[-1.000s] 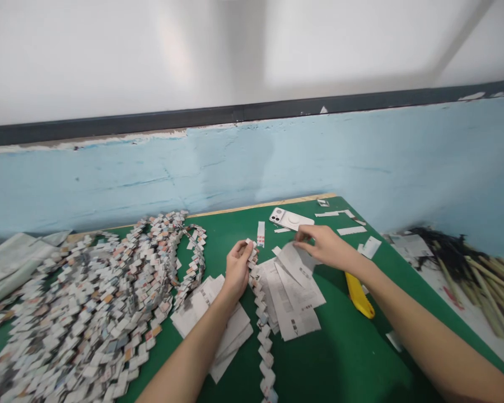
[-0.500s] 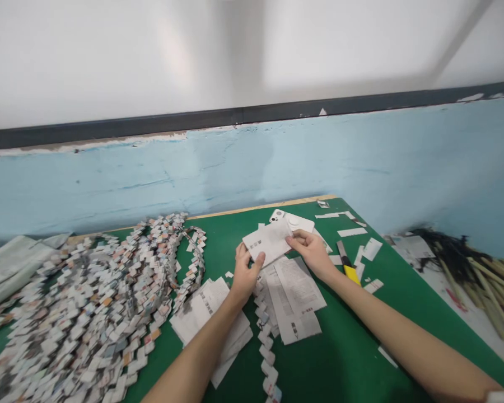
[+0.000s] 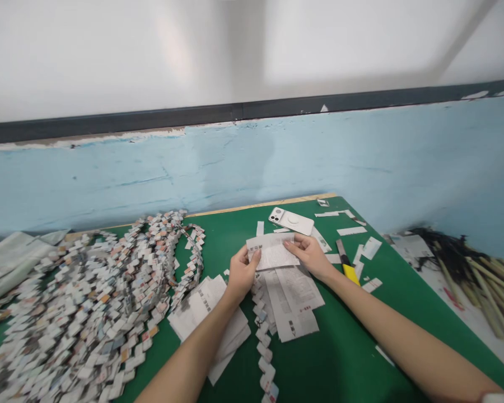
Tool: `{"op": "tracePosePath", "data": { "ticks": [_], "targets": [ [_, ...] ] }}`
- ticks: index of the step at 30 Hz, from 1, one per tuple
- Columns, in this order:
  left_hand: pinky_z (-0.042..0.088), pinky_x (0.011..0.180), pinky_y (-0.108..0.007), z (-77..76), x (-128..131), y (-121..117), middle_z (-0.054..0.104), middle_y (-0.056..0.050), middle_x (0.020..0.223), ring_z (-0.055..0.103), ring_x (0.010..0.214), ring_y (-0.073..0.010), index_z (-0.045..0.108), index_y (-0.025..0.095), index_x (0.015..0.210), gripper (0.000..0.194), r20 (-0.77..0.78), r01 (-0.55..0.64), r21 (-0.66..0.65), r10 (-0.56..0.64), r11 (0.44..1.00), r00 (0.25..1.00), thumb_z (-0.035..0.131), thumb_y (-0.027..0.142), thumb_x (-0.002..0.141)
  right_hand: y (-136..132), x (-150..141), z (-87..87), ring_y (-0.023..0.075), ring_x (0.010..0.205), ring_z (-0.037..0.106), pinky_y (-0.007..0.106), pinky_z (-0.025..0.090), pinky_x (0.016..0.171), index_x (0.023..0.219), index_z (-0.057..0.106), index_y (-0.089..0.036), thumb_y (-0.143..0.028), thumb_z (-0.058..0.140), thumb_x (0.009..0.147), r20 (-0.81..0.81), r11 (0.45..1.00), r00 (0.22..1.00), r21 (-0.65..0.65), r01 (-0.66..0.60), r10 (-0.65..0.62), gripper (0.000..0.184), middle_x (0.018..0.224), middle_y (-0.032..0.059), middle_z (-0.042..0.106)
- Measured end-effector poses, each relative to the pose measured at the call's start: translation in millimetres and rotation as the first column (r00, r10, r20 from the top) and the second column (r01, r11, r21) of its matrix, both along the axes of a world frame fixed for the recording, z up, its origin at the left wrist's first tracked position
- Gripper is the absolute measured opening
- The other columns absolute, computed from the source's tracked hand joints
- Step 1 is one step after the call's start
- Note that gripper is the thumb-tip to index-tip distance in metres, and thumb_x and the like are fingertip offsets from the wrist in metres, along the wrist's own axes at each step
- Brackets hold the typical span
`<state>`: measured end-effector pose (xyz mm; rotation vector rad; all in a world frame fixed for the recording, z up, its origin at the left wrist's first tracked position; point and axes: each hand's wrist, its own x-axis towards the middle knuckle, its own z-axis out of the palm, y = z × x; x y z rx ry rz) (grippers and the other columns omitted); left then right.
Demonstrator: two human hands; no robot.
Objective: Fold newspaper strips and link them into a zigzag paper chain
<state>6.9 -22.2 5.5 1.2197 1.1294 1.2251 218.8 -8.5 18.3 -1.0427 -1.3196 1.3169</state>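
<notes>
Between my two hands is a printed piece of newspaper (image 3: 272, 253), held up above the table. My left hand (image 3: 242, 272) pinches its left end, thumb in front. At the right end, my right hand (image 3: 313, 256) grips its upper corner with thumb and fingers. Just below lie loose newspaper pieces (image 3: 298, 308). A zigzag chain of folded paper (image 3: 265, 347) runs from under the held piece toward the near edge. More cut newspaper sheets (image 3: 210, 313) lie stacked beneath my left forearm.
A large heap of folded-paper chains (image 3: 88, 308) covers the left of the green table (image 3: 340, 347). A white phone (image 3: 292, 220) lies behind my hands. A yellow utility knife (image 3: 348, 263) and paper strips (image 3: 370, 248) lie at right. Bundled sticks (image 3: 487, 291) rest beyond the table.
The newspaper piece has come down and nearer, and its angle has levelled out, showing more of the phone behind. Both hands still hold it.
</notes>
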Motion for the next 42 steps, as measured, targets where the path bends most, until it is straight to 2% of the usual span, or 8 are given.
{"op": "tracePosePath", "data": {
  "ticks": [5,9,15,18,25,30,35,42],
  "targets": [
    [0.035,0.037,-0.018,0.4,-4,-1,0.058,0.005,0.057,0.048,0.039,-0.0095,0.057,0.02,0.092,0.024,0.123,0.115,-0.064,-0.107,0.991,0.987,0.071,0.035,0.082,3,6,-7.0,0.0195,0.071,0.059,0.029,0.043,0.064,0.086,0.074,-0.019,-0.027,0.066,0.082,0.042,0.994,0.998,0.095,0.05,-0.055,0.012,0.083,0.0047,0.071],
    [0.036,0.037,-0.018,1.8,-6,-3,0.064,0.002,0.063,0.049,0.039,-0.0086,0.055,0.019,0.087,0.012,0.103,0.172,-0.034,-0.168,0.984,0.98,0.061,0.03,0.085,2,9,-8.8,0.0228,0.075,0.059,0.033,0.045,0.068,0.077,0.072,-0.02,-0.029,0.055,0.085,0.0,0.99,1.0,0.139,0.022,-0.022,0.021,0.08,0.0072,0.068],
    [0.03,0.037,-0.017,0.3,-2,-7,0.066,0.002,0.059,0.041,0.034,-0.0073,0.053,0.02,0.087,0.004,-0.042,0.125,0.004,-0.124,0.992,0.991,0.052,0.023,0.088,-2,-1,-2.6,0.0226,0.069,0.06,0.033,0.047,0.063,0.124,0.062,-0.022,-0.054,0.054,0.095,0.004,0.989,0.99,0.028,0.143,-0.143,0.045,0.08,0.0042,0.066],
    [0.03,0.039,-0.017,-1.1,0,-7,0.066,0.002,0.058,0.039,0.034,-0.0067,0.053,0.02,0.086,0.003,-0.052,0.102,0.024,-0.101,0.994,0.994,0.051,0.021,0.088,-1,-5,-1.6,0.0199,0.056,0.056,0.031,0.044,0.054,0.127,0.058,-0.019,-0.056,0.066,0.089,0.064,0.992,0.992,-0.061,0.113,-0.109,0.054,0.065,-0.0003,0.061],
    [0.033,0.038,-0.018,-0.8,-8,-9,0.069,-0.002,0.062,0.045,0.037,-0.0091,0.058,0.018,0.088,0.019,-0.025,0.192,-0.014,-0.193,0.981,0.981,0.048,0.033,0.092,2,-3,-4.4,0.0189,0.06,0.056,0.029,0.042,0.056,0.122,0.061,-0.019,-0.048,0.071,0.087,0.128,0.989,0.982,0.052,0.137,-0.143,0.047,0.065,-0.0017,0.06],
    [0.043,0.042,-0.021,-0.5,-7,-7,0.071,-0.002,0.069,0.056,0.044,-0.013,0.059,0.018,0.128,0.043,-0.021,0.191,-0.032,-0.192,0.981,0.981,0.057,0.043,0.093,-3,-4,-4.2,0.0172,0.057,0.05,0.028,0.038,0.054,0.121,0.063,-0.022,-0.046,0.067,0.091,0.194,0.991,0.977,0.114,0.069,-0.09,0.039,0.061,-0.0035,0.052],
    [0.055,0.06,-0.024,-2.0,1,-1,0.076,-0.009,0.096,0.072,0.079,-0.0206,0.072,0.017,0.112,0.038,-0.117,0.207,-0.011,-0.207,0.978,0.971,0.074,0.041,0.084,-4,-5,-6.5,0.0165,0.057,0.052,0.028,0.039,0.055,0.122,0.063,-0.022,-0.044,0.072,0.089,0.131,0.994,0.988,0.086,0.072,-0.083,0.041,0.063,-0.0036,0.054],
    [0.05,0.042,-0.023,-0.2,-1,0,0.075,-0.006,0.081,0.066,0.05,-0.0159,0.067,0.016,0.118,0.048,0.003,0.212,-0.113,-0.213,0.971,0.977,0.072,0.051,0.086,-1,-3,-5.5,0.0182,0.058,0.061,0.028,0.044,0.054,0.079,0.07,-0.017,-0.052,0.072,0.086,0.179,1.0,0.984,-0.008,-0.01,0.012,0.035,0.064,0.0043,0.069]
  ]
}}
